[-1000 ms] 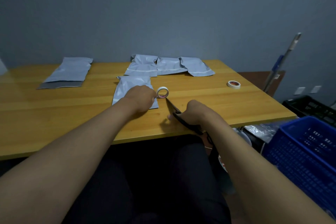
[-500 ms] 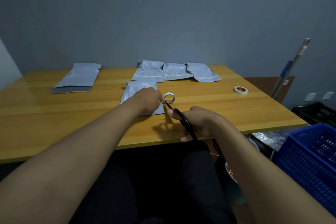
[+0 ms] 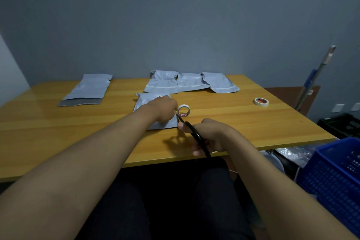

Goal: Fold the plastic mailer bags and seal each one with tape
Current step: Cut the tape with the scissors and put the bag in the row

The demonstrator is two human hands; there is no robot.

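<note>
The left hand (image 3: pixel 164 110) presses the folded mailer bag (image 3: pixel 153 101) flat on the table (image 3: pixel 243 122) while pinching the tape roll (image 3: pixel 183 110) upright at the bag's right edge. Just right, the right hand (image 3: pixel 212 136) grips black scissors (image 3: pixel 194 134), blades touching the roll's underside. Since half a second ago, little has changed.

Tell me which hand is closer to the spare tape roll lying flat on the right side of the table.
Right. The right hand, holding scissors, sits nearer the spare tape roll; the left hand is farther left.
</note>
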